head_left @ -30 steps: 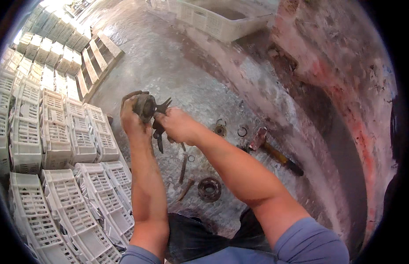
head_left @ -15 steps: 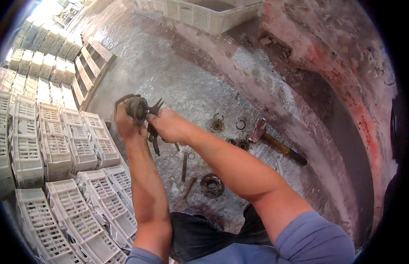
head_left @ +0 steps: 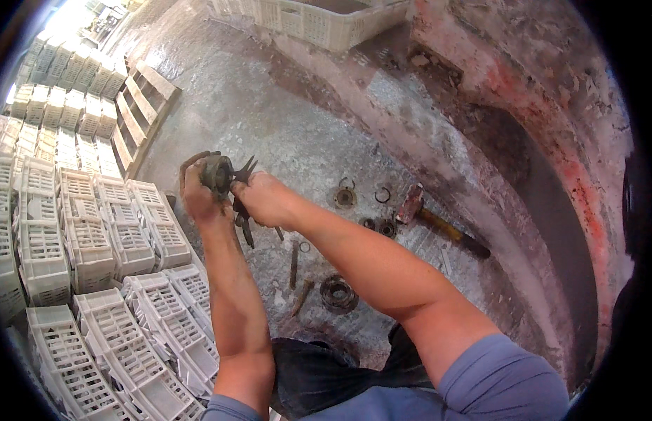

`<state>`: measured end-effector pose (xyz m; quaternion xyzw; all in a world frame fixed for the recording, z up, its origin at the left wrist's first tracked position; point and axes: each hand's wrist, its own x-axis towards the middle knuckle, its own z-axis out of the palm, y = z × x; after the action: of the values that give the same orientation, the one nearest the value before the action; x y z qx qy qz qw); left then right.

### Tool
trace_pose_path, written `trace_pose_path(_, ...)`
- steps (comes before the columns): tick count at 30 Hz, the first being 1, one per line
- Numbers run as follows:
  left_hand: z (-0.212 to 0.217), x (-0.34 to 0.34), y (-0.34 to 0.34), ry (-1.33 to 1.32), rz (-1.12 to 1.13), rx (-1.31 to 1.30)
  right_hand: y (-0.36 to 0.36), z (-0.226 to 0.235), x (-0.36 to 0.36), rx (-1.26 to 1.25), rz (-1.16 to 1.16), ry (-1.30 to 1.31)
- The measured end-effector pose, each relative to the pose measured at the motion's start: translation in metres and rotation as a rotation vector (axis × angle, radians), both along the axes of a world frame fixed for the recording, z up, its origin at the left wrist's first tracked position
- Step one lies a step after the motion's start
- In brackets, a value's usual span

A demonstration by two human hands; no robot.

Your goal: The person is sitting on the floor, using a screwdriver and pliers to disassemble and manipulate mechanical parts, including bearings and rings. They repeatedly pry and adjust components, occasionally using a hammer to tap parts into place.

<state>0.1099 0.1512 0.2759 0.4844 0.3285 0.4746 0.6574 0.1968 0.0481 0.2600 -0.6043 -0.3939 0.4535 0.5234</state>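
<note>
My left hand (head_left: 198,191) is closed around a dark, greasy round metal part (head_left: 217,174) with a hollow middle, held up above the floor. Dark pliers (head_left: 242,223) are gripped in my right hand (head_left: 264,200). Their two pointed prongs (head_left: 246,168) stick out above my fist, beside the round part, and the other ends hang below it. Whether the pliers touch the part I cannot tell. On the floor to the right lie a metal disc (head_left: 345,197), an open snap ring (head_left: 382,195), small bearings (head_left: 387,228) and a larger bearing (head_left: 338,294).
A hammer (head_left: 445,228) with a yellow and black handle lies right of the parts. Two rod-like pieces (head_left: 293,265) (head_left: 303,297) lie nearer me. White plastic crates (head_left: 94,231) line the left, beside a wooden pallet (head_left: 140,105). Another crate (head_left: 319,24) stands far off, by a curved ledge (head_left: 438,133).
Both hands keep their hold on the round part and the pliers, almost in place. The pliers' prongs have shifted slightly left.
</note>
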Motion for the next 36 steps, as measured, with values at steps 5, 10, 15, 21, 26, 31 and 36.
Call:
trace_pose_path(5, -0.029, -0.006, 0.006, -0.082, -0.036, -0.131, -0.011, 0.006, 0.004, -0.095, 0.070, -0.052)
trace_pose_path(10, -0.060, -0.004, 0.000, -0.061, 0.007, -0.278, -0.005, -0.040, -0.002, -0.022, 0.065, -0.194)
trace_pose_path(15, -0.083, -0.013, -0.004, -0.048, -0.023, -0.227, -0.008, -0.043, -0.002, -0.114, 0.134, -0.246)
trace_pose_path(21, -0.109, -0.007, -0.015, -0.058, -0.051, -0.340, -0.004, -0.086, -0.001, -0.143, 0.159, -0.463)
trace_pose_path(26, -0.130, 0.006, -0.040, -0.063, 0.037, -0.589, -0.020, -0.117, 0.005, -0.222, 0.112, -0.430)
trace_pose_path(31, -0.171, 0.008, -0.063, -0.107, -0.002, -0.801, -0.050, -0.138, 0.028, -0.464, 0.112, -0.193)
trace_pose_path(36, -0.220, -0.009, -0.089, -0.053, 0.008, -1.151, -0.128, -0.172, 0.059, -0.564, 0.084, 0.159)
